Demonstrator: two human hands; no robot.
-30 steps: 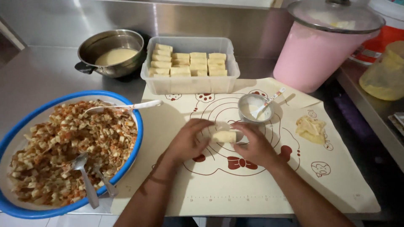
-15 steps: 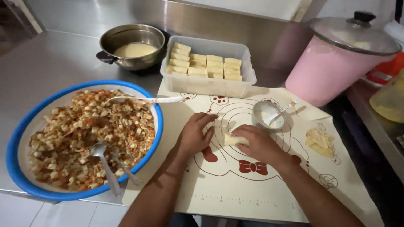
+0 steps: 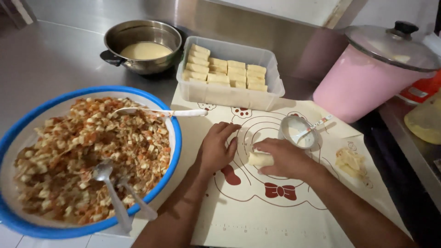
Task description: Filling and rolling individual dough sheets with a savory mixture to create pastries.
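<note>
Right hand (image 3: 287, 158) gripping pale roll (image 3: 260, 159), long axis left-right, left hand (image 3: 217, 147) beside

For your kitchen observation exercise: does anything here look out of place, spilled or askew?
Little stands out. A heap of pale dough scraps lies loose near the right edge of the baking mat, apart from the rolls packed neatly in the plastic container.
</note>
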